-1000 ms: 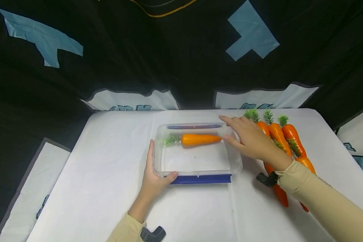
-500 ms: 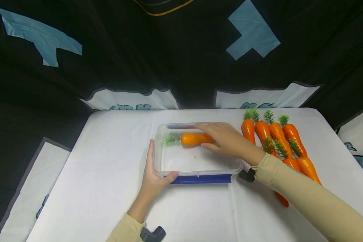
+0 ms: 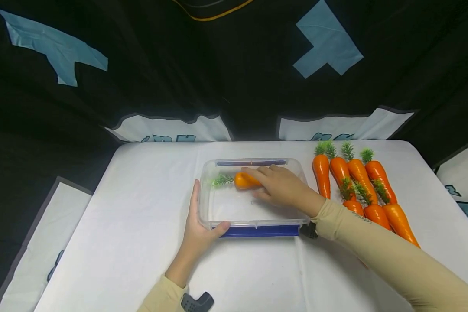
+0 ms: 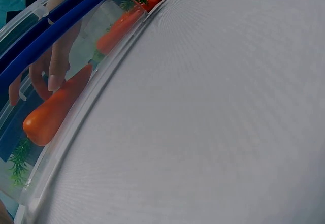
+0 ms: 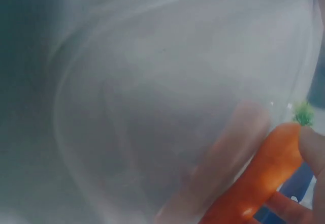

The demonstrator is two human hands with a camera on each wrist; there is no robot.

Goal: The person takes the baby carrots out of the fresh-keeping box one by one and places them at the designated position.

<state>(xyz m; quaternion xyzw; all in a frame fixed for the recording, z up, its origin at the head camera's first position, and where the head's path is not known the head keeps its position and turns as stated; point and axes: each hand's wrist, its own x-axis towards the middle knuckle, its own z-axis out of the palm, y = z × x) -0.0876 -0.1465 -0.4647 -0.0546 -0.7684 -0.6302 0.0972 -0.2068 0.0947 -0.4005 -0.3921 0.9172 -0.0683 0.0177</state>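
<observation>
A clear plastic food container (image 3: 234,216) with blue clip flaps sits on the white table, its top uncovered. Inside it lies one orange carrot (image 3: 245,181) with a green leafy top pointing left. My right hand (image 3: 282,188) reaches into the container over the carrot's tapered half. Its thumb (image 5: 314,148) and fingers lie on either side of the carrot in the right wrist view, holding it. My left hand (image 3: 199,232) grips the container's near left corner, thumb over the front rim and fingers along the left wall. In the left wrist view the carrot (image 4: 56,109) shows through the clear wall.
To the right of the container, several more carrots (image 3: 359,173) lie in two rows, partly behind my right sleeve (image 3: 374,242). A black curtain (image 3: 226,78) with pale blue patches hangs behind the table (image 3: 148,186).
My right hand has moved left from the container's right rim onto the carrot inside, uncovering more of the carrots at right. The left hand and container have stayed put.
</observation>
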